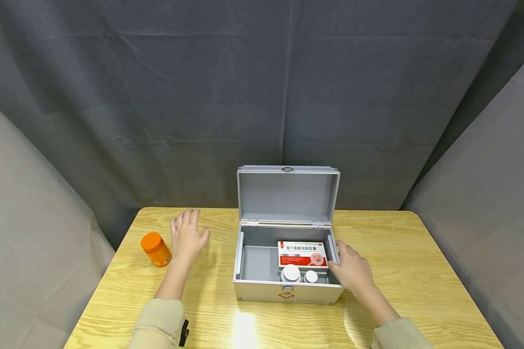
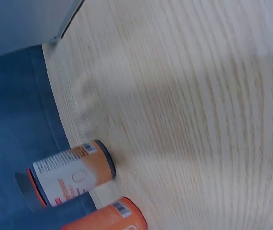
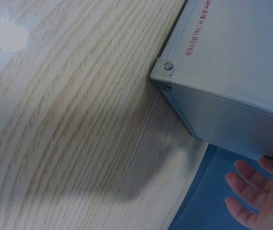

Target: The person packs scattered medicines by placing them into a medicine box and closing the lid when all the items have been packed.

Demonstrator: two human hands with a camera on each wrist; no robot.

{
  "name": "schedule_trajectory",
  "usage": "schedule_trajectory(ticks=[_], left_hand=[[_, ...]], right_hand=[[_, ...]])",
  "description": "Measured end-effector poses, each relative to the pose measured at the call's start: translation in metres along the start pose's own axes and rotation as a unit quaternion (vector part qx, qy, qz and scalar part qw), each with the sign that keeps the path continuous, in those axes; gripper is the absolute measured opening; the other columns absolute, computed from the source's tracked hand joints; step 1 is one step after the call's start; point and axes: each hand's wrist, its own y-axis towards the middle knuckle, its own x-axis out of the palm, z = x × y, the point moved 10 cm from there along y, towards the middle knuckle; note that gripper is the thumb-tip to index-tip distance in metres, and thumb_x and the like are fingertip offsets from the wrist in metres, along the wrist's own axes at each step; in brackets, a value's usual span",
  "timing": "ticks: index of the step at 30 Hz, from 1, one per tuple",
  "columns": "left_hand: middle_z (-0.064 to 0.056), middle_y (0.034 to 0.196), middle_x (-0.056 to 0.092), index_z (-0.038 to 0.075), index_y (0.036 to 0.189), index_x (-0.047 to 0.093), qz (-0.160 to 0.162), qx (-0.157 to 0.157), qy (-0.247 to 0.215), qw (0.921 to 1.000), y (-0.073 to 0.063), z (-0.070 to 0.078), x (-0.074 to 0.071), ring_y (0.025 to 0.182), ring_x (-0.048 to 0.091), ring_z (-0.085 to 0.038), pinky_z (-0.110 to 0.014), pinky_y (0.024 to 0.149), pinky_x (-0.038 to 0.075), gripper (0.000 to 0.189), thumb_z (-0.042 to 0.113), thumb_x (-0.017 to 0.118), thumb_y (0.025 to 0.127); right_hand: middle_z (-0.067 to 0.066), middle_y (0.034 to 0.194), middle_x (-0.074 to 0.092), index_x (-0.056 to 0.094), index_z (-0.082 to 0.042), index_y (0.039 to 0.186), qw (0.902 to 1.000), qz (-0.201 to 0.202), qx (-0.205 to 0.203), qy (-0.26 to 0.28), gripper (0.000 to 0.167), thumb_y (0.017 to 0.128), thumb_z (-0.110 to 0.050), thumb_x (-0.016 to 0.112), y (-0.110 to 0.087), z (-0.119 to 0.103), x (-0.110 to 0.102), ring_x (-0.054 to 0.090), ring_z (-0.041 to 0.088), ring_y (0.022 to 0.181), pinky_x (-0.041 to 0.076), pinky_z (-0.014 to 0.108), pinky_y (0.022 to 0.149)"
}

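Note:
In the head view my left hand [image 1: 187, 240] is held over the table with fingers spread, just right of an orange bottle [image 1: 156, 249] with an orange cap. The left wrist view shows a bottle with a white and orange label [image 2: 74, 172], and part of an orange bottle shape [image 2: 112, 218] below it; whether these are two bottles I cannot tell. My right hand [image 1: 353, 269] rests at the right wall of a silver first-aid case [image 1: 266, 291], its fingers loosely extended. Inside the case are a red and white medicine box [image 1: 302, 252] and two white-capped bottles [image 1: 291, 274].
The case lid [image 1: 288, 194] stands raised at the back. Below everything is a light wood table [image 1: 419, 271]. Grey cloth [image 1: 201, 97] hangs behind it and at both sides.

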Motion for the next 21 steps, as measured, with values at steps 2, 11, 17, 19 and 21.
schedule_trajectory(ticks=[2, 11, 17, 19, 21], left_hand=[[-0.017, 0.13, 0.041, 0.005, 0.129, 0.042, -0.013, -0.02, -0.002, 0.9997, 0.0, -0.009, 0.002, 0.121, 0.031, -0.036, -0.051, 0.103, 0.015, 0.055, 0.026, 0.059, 0.082], [-0.02, 0.133, 0.037, 0.005, 0.132, 0.039, -0.055, -0.078, -0.008, 0.9954, -0.004, -0.042, 0.013, 0.123, 0.029, -0.04, -0.056, 0.101, 0.017, 0.059, 0.028, 0.06, 0.081], [-0.021, 0.134, 0.033, 0.005, 0.135, 0.037, -0.082, -0.105, -0.022, 0.9908, -0.008, -0.055, 0.019, 0.121, 0.028, -0.041, -0.057, 0.098, 0.021, 0.062, 0.028, 0.058, 0.082], [-0.022, 0.132, 0.033, 0.004, 0.135, 0.036, -0.089, -0.111, -0.022, 0.9897, -0.01, -0.057, 0.021, 0.119, 0.03, -0.041, -0.056, 0.096, 0.024, 0.062, 0.028, 0.057, 0.082], [-0.023, 0.13, 0.035, 0.004, 0.135, 0.037, -0.091, -0.115, -0.022, 0.989, -0.011, -0.059, 0.023, 0.115, 0.033, -0.041, -0.055, 0.093, 0.027, 0.061, 0.028, 0.057, 0.082]], right_hand=[[0.025, 0.117, 0.054, 0.038, 0.001, 0.131, 1.0, 0.0, 0.0, 0.001, 0.061, 0.081, -0.029, 0.057, 0.0, 0.0, 0.0, 0.053, 0.043, 0.102, 0.04, 0.058, 0.08], [0.025, 0.115, 0.055, 0.039, 0.002, 0.13, 1.0, 0.005, -0.004, 0.0, 0.061, 0.08, -0.029, 0.058, 0.0, 0.0, -0.001, 0.054, 0.044, 0.1, 0.041, 0.057, 0.077], [0.025, 0.115, 0.055, 0.039, 0.001, 0.13, 1.0, 0.007, -0.004, 0.001, 0.061, 0.08, -0.029, 0.058, 0.0, 0.0, -0.002, 0.054, 0.044, 0.1, 0.041, 0.057, 0.077], [0.025, 0.114, 0.055, 0.039, 0.001, 0.129, 1.0, 0.007, -0.004, 0.001, 0.061, 0.08, -0.029, 0.058, 0.0, 0.0, -0.002, 0.054, 0.044, 0.1, 0.042, 0.057, 0.077], [0.025, 0.113, 0.055, 0.04, 0.001, 0.129, 1.0, 0.008, -0.004, 0.001, 0.06, 0.08, -0.029, 0.058, 0.0, 0.0, -0.002, 0.054, 0.044, 0.1, 0.042, 0.057, 0.077]])
